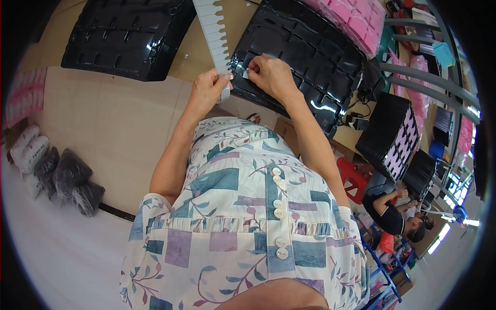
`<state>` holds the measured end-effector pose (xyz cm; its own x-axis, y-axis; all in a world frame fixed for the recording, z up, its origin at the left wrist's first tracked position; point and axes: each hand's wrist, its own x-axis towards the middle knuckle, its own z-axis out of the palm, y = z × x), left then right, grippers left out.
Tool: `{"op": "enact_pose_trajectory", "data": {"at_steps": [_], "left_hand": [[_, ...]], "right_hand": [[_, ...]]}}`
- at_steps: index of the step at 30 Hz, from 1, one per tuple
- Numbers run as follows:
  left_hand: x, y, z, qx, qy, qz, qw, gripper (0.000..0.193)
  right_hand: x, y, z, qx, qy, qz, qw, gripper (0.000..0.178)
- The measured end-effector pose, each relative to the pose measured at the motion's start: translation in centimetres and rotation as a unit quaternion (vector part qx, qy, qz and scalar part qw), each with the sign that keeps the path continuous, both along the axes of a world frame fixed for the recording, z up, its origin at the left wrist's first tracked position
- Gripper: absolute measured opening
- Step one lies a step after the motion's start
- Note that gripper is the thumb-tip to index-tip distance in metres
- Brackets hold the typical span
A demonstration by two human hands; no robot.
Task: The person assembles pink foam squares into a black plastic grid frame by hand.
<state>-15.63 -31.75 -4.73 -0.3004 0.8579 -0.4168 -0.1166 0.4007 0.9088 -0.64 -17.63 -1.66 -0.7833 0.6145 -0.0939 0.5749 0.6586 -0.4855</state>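
My left hand [207, 92] pinches the lower end of a long white strip [211, 32] with a row of notched tabs along its right edge. Below the fingers, the end of that strip curls down. Over the left front corner of a black moulded plastic tray [305, 59] is my right hand [271, 76], its fingers bent and closed. A small pale piece [245, 75] shows beside its fingertips; whether they grip it is hidden. Shallow compartments cover the tray, which lies on a brown work surface.
Another stack of black trays [121, 41] stands to the left, with pink trays [354, 20] in clear film at the back right. Wrapped bundles [72, 173] lie on the floor at left. At right are a red stool [352, 181], a black crate [390, 137] and a seated person [390, 212].
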Motion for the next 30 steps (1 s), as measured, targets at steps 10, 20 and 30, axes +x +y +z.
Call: {"op": "enact_pose_trajectory", "data": {"at_steps": [10,20,30], "left_hand": [[0.1,0.1,-0.5,0.015,-0.004,0.019,1.000,0.021],[0.2,0.0,0.3,0.012,-0.029,0.018,0.999,0.021],[0.3,-0.2,0.3,0.017,-0.067,0.017,0.997,0.022]], "right_hand": [[-0.7,-1.4,-0.8,0.190,-0.053,0.079,0.977,0.010],[0.4,-2.9,-1.6,0.218,0.028,0.118,0.969,0.008],[6.5,-0.6,0.0,-0.288,0.245,-0.215,0.901,0.008]]}}
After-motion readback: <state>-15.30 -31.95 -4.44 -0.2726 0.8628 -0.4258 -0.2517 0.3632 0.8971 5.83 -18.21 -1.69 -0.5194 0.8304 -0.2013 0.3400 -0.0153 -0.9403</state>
